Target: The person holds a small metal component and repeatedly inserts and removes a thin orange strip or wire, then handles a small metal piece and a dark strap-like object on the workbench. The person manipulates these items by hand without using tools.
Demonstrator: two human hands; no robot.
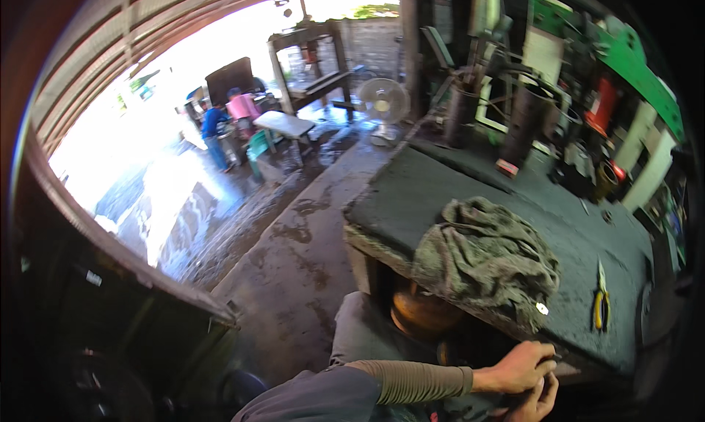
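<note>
My left hand [520, 368] reaches in on a brown-sleeved forearm to the front edge of a dark workbench [455, 187]. Its fingers are curled on a small dark thing there that I cannot make out. My right hand [541, 403] lies just below, touching the left, with fingers bent; its hold is hidden. A crumpled grey-green rag [485, 264] lies on the bench edge right above both hands. Yellow-handled pliers [601, 304] lie on the bench to the right. A round brown metal part [422, 313] sits under the bench.
Two dark cylinders [525, 125] and a green machine frame [624, 55] stand at the back of the bench. A standing fan [383, 103] is on the wet concrete floor [294, 253]. Two people [228, 121] work far off by the open doorway.
</note>
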